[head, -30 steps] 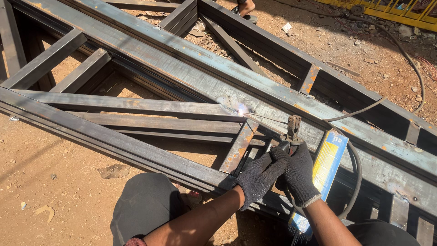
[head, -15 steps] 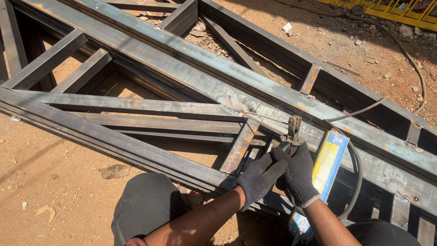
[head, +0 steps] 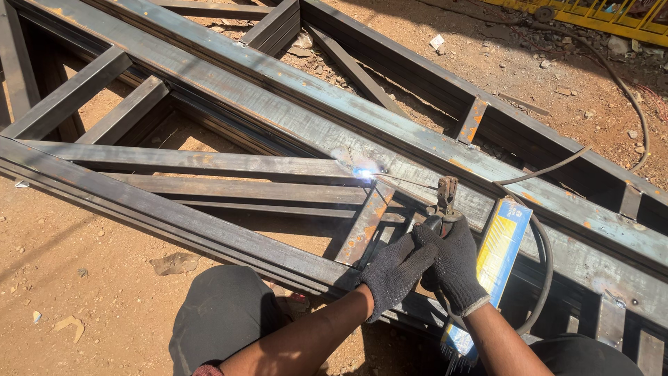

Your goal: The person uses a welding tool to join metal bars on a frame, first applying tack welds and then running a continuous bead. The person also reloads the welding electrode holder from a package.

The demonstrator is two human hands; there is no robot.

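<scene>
Both my hands wear dark knit gloves and grip a welding electrode holder (head: 445, 198). My right hand (head: 454, 268) wraps the handle and my left hand (head: 395, 270) clasps beside it. A thin electrode rod (head: 403, 181) runs from the holder to a bright blue-white arc (head: 362, 172) at a joint of the rusty steel frame (head: 292, 115). A black cable (head: 541, 261) loops away from the holder.
A blue and yellow box of electrodes (head: 497, 254) lies on the frame by my right wrist. My knees in dark trousers (head: 223, 313) are at the bottom. Reddish dirt ground (head: 83, 278) with stones surrounds the frame. A yellow metal structure (head: 612, 14) stands at the top right.
The arc is lit at the rod tip now; half a second ago there was no spark. My hands have hardly moved.
</scene>
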